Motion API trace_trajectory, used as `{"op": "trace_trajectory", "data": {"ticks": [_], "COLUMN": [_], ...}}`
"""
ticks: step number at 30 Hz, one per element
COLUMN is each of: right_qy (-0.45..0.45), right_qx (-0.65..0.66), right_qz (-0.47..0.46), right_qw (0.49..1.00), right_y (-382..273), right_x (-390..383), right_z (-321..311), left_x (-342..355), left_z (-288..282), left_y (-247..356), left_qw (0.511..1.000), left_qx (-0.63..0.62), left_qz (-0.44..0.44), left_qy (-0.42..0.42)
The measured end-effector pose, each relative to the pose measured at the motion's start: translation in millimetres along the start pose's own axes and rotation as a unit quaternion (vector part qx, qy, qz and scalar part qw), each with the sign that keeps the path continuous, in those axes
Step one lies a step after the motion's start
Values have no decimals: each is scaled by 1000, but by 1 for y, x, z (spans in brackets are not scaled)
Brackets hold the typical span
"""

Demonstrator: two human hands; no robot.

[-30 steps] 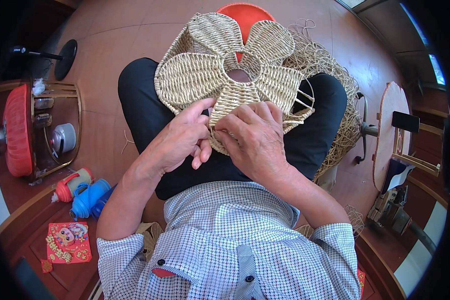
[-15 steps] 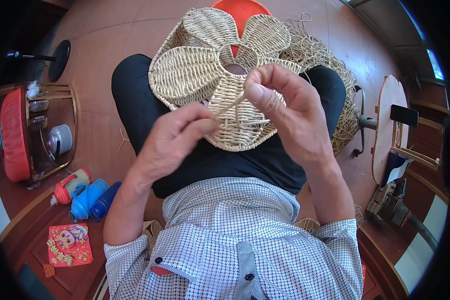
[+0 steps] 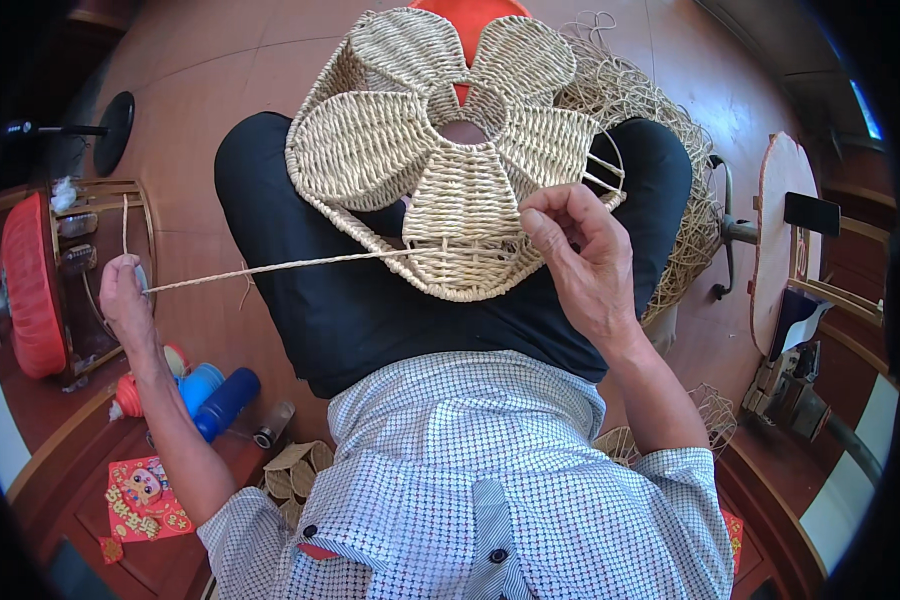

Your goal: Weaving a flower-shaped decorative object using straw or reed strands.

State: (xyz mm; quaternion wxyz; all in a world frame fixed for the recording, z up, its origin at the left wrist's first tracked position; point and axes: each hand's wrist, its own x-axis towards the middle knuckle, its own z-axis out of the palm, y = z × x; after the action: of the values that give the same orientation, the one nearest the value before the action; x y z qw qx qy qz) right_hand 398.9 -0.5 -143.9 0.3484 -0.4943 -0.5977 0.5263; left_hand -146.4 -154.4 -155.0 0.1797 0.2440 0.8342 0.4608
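Note:
A flower-shaped woven straw piece (image 3: 440, 140) with several petals lies on my lap, over dark trousers. My left hand (image 3: 122, 295) is stretched far out to the left, shut on a long straw strand (image 3: 280, 266) drawn taut from the lower petal. My right hand (image 3: 580, 255) rests at the weave's right edge, its fingers pinched on the rim of the lower right petal. An orange stool top (image 3: 467, 14) shows behind the weave's centre hole.
A heap of loose straw cord (image 3: 660, 130) lies at my right knee. A red round object (image 3: 30, 290) sits on a wooden rack at the left. Blue and red bottles (image 3: 205, 395) stand on the floor by my left elbow. A round wooden board (image 3: 775, 240) stands at right.
Both hands were together at the weave's lower petal. My left hand has since pulled the strand far out to the left until it is taut, while my right hand stayed on the weave.

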Motion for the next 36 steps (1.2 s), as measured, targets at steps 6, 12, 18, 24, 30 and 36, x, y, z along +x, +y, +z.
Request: {"op": "trace_trajectory", "data": {"ticks": [6,12,18,24,30,36], "right_qy": [-28,-48,-25,-1,28,38], "right_qx": [-165,-257,-308,-303,-283,-278], "right_qz": [-121,-227,-206,-188,-208,-205], "right_qw": [978,938,928,934,936,938], "right_y": [-17,-16,-14,-9,-2,3], "right_x": [-6,-3,-3,-4,-4,-6], "right_z": [21,56,76,82,88,86], "left_x": [10,13,25,-8,-184,-228], "left_z": [-7,-11,-8,40,129,181], "left_y": [-24,-8,-2,71,140,136], "left_qw": [999,997,998,978,952,908], "left_qx": [-27,-57,-64,134,70,131], "left_qz": [-33,-42,-22,139,146,208], "left_qy": [8,-3,-1,83,-260,-341]}}
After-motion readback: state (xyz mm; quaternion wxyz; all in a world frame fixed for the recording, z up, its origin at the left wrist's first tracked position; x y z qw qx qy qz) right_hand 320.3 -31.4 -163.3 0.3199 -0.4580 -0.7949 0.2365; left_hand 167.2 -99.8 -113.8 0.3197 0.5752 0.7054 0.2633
